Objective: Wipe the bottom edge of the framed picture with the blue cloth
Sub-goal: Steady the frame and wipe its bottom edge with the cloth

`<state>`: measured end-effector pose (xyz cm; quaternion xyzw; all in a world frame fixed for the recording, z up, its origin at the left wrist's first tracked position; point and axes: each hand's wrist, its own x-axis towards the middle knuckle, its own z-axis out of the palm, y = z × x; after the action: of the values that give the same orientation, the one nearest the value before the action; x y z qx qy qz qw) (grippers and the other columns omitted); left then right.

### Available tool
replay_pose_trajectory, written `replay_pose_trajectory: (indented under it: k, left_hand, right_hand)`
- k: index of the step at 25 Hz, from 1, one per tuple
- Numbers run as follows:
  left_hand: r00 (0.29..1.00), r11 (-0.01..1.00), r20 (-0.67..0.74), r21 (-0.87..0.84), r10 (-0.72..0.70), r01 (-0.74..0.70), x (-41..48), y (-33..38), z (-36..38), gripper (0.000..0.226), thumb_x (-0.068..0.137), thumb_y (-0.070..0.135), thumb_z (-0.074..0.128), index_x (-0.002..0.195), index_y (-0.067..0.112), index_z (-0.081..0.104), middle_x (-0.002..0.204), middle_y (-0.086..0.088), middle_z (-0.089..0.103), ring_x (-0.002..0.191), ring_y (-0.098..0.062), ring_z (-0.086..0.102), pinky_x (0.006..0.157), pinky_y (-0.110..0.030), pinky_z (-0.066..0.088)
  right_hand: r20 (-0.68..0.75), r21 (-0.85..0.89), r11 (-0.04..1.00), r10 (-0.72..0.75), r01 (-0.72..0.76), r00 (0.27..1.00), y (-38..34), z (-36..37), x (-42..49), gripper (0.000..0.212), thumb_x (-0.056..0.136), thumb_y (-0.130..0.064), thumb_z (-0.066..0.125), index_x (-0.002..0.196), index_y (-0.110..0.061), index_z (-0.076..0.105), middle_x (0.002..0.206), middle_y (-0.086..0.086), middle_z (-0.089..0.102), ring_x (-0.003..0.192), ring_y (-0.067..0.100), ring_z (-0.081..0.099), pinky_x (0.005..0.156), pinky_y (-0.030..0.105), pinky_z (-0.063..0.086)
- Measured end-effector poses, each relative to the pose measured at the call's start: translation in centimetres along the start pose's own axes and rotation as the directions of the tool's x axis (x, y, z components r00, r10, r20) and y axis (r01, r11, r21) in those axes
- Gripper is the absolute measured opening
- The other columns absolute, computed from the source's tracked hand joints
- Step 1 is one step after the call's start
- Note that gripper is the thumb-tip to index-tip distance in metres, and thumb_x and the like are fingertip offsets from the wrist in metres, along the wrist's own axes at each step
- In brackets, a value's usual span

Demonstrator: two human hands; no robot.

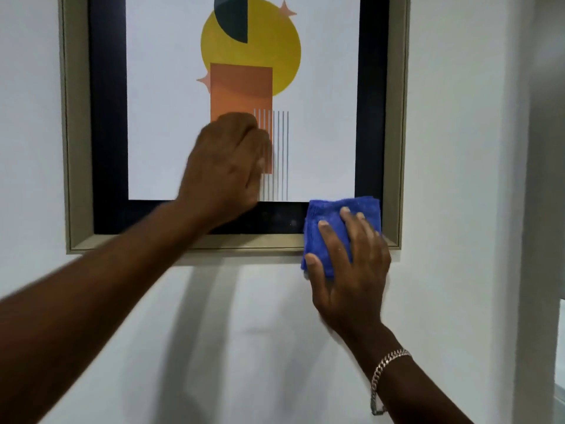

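Note:
A framed picture (78,148) hangs on the white wall, with a beige outer frame, a black inner border and an abstract print of a yellow circle and an orange rectangle. My right hand (351,270) presses a folded blue cloth (330,215) flat against the bottom edge of the frame (244,243), near its lower right corner. The cloth covers the beige rail and part of the black border there. My left hand (226,169) lies against the glass over the lower middle of the print, fingers curled and blurred, holding nothing.
The white wall (214,332) runs below and to both sides of the frame. A wall corner or door edge (526,209) stands at the far right. A chain bracelet (385,371) circles my right wrist.

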<state>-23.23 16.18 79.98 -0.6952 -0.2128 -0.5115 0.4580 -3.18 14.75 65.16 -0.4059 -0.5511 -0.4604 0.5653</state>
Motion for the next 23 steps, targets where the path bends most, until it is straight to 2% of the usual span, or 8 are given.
replay_pose_trajectory:
  k: [2, 4, 6, 8, 12, 16, 19, 23]
  left_hand:
    - [0.988, 0.98, 0.106, 0.153, 0.111, -0.127, 0.6, -3.0, 0.2, 0.038, 0.093, 0.024, 0.045, 0.121, 0.001, 0.056, 0.127, -0.024, 0.056, 0.116, -0.043, 0.052, 0.101, -0.049, 0.039]
    - [0.964, 0.953, 0.213, 0.222, 0.16, -0.207, 0.7, -4.8, 0.5, 0.055, 0.097, 0.037, 0.035, 0.143, 0.006, 0.04, 0.15, -0.022, 0.04, 0.139, -0.04, 0.036, 0.117, -0.051, 0.025]
    - [0.958, 0.941, 0.235, 0.254, 0.166, -0.225, 0.8, -5.6, 0.8, 0.063, 0.098, 0.043, 0.027, 0.152, 0.011, 0.025, 0.16, -0.018, 0.026, 0.149, -0.035, 0.021, 0.123, -0.052, 0.015]
    - [0.957, 0.929, 0.23, 0.279, 0.179, -0.241, 0.8, -5.7, 1.0, 0.066, 0.098, 0.046, 0.025, 0.154, 0.013, 0.019, 0.163, -0.016, 0.02, 0.151, -0.033, 0.016, 0.123, -0.052, 0.014]
    - [0.956, 0.918, 0.212, 0.299, 0.204, -0.262, 0.7, -5.9, 1.4, 0.069, 0.097, 0.049, 0.022, 0.155, 0.013, 0.012, 0.165, -0.014, 0.014, 0.153, -0.03, 0.011, 0.124, -0.052, 0.013]
    - [0.933, 0.898, 0.233, 0.283, 0.276, -0.336, 0.5, -6.6, 1.1, 0.076, 0.096, 0.056, 0.016, 0.155, 0.008, 0.008, 0.165, -0.015, 0.01, 0.153, -0.029, 0.007, 0.124, -0.052, 0.011]
    - [0.927, 0.893, 0.219, 0.272, 0.306, -0.359, 0.4, -6.9, 1.2, 0.078, 0.096, 0.057, 0.014, 0.155, 0.007, 0.008, 0.165, -0.016, 0.011, 0.153, -0.029, 0.007, 0.124, -0.052, 0.012]
    - [0.922, 0.892, 0.209, 0.256, 0.325, -0.372, 0.1, -7.7, 0.8, 0.078, 0.096, 0.058, 0.014, 0.155, 0.007, 0.007, 0.165, -0.016, 0.01, 0.153, -0.028, 0.007, 0.124, -0.051, 0.011]
  right_hand:
    - [-0.051, -0.006, 0.999, 0.044, -0.044, 0.998, -0.1, 0.8, 1.1, 0.043, 0.096, -0.047, 0.043, 0.127, -0.02, 0.055, 0.143, 0.015, 0.05, 0.136, 0.032, 0.042, 0.106, 0.05, 0.036]
    - [-0.107, 0.016, 0.992, 0.126, -0.125, 0.986, -1.4, 2.0, 1.8, 0.039, 0.096, -0.046, 0.044, 0.126, -0.023, 0.054, 0.142, 0.012, 0.052, 0.135, 0.031, 0.042, 0.106, 0.049, 0.033]
    - [-0.143, 0.029, 0.997, 0.077, -0.074, 0.987, -2.0, 2.6, 0.7, 0.037, 0.097, -0.044, 0.045, 0.126, -0.024, 0.054, 0.139, 0.011, 0.056, 0.136, 0.03, 0.041, 0.109, 0.051, 0.032]
    - [-0.179, -0.004, 1.0, 0.019, -0.02, 0.984, -1.5, 2.8, -0.2, 0.036, 0.097, -0.042, 0.047, 0.126, -0.023, 0.056, 0.136, 0.011, 0.058, 0.136, 0.03, 0.042, 0.109, 0.055, 0.034]
    - [-0.284, 0.06, 0.973, 0.233, -0.225, 0.93, -3.3, 4.4, 1.2, 0.033, 0.097, -0.042, 0.045, 0.122, -0.025, 0.058, 0.132, 0.01, 0.061, 0.134, 0.03, 0.044, 0.108, 0.059, 0.034]
    - [-0.242, 0.028, 0.997, 0.079, -0.074, 0.967, -2.6, 3.8, -0.3, 0.035, 0.097, -0.042, 0.046, 0.124, -0.023, 0.057, 0.132, 0.01, 0.059, 0.134, 0.028, 0.043, 0.106, 0.061, 0.035]
    - [-0.283, 0.06, 0.963, 0.271, -0.264, 0.92, -4.6, 4.8, 1.3, 0.035, 0.098, -0.042, 0.043, 0.123, -0.024, 0.059, 0.132, 0.009, 0.06, 0.134, 0.027, 0.044, 0.109, 0.061, 0.032]
    - [-0.194, 0.021, 0.996, 0.092, -0.089, 0.977, -4.9, 4.4, -0.7, 0.036, 0.097, -0.043, 0.044, 0.127, -0.025, 0.055, 0.134, 0.009, 0.059, 0.136, 0.027, 0.042, 0.109, 0.063, 0.032]
